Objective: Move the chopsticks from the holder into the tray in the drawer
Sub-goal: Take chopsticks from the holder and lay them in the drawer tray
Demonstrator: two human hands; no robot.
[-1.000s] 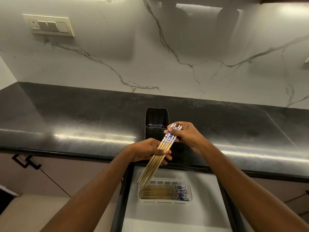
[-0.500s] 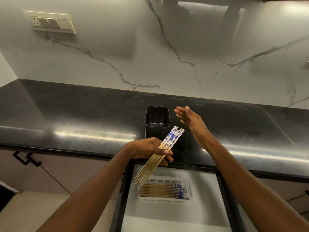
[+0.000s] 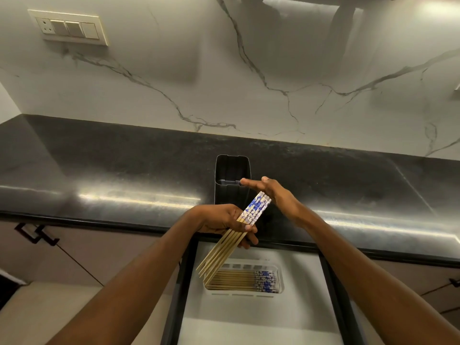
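Note:
My left hand [image 3: 224, 221] grips a bundle of several bamboo chopsticks [image 3: 255, 209] with blue-and-white patterned tops, held slanted, tips pointing down-left over the open drawer. My right hand [image 3: 270, 194] is flat and open, its palm against the top ends of the bundle. Behind both hands stands the dark rectangular holder [image 3: 232, 170] on the counter; no chopsticks show above its rim. In the drawer lies a white slotted tray [image 3: 280, 282] holding several more chopsticks [image 3: 236, 281] laid flat, patterned ends to the right.
The black granite counter [image 3: 124, 170] runs left to right, its front edge above the open white-lined drawer [image 3: 249, 319]. A marble backsplash with a switch plate [image 3: 69, 28] rises behind. Cabinet handles [image 3: 34, 234] sit at lower left.
My right hand let go of the bundle's top, swung away, and now has come back flat against the chopstick ends. My left hand kept holding the bundle, lowering it slightly.

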